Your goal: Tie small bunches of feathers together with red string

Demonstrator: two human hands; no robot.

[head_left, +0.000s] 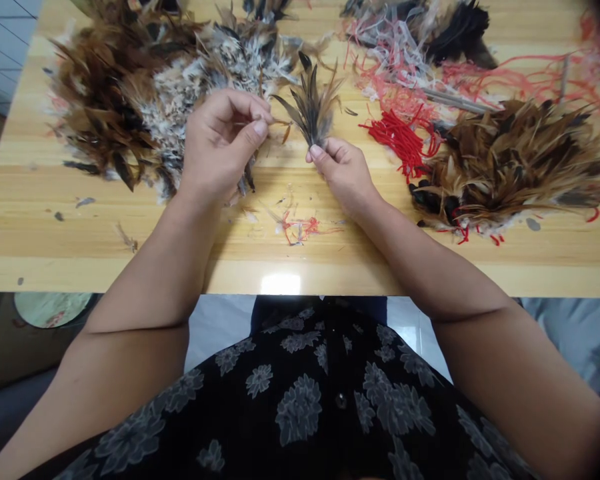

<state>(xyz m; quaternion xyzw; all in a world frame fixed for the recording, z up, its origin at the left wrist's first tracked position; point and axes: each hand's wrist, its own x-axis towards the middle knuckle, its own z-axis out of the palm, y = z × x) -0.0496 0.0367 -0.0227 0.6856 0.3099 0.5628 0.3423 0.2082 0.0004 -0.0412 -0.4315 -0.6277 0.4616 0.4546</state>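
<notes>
My right hand [341,170] is closed around the quill ends of a small fan of dark brown feathers [311,103], which stands up above the wooden table [130,233]. My left hand [225,137] pinches a single thin brown feather [280,123] between thumb and fingers, just left of the fan. Beneath and behind my left hand lies a big heap of loose brown and speckled feathers [145,93].
A second heap of brown feathers [510,163] lies at the right. Red thread [400,137] and pale pink string scraps [405,60] lie at the back right. Small thread bits [297,230] lie near the front edge. A round greenish object [50,308] sits below the table at left.
</notes>
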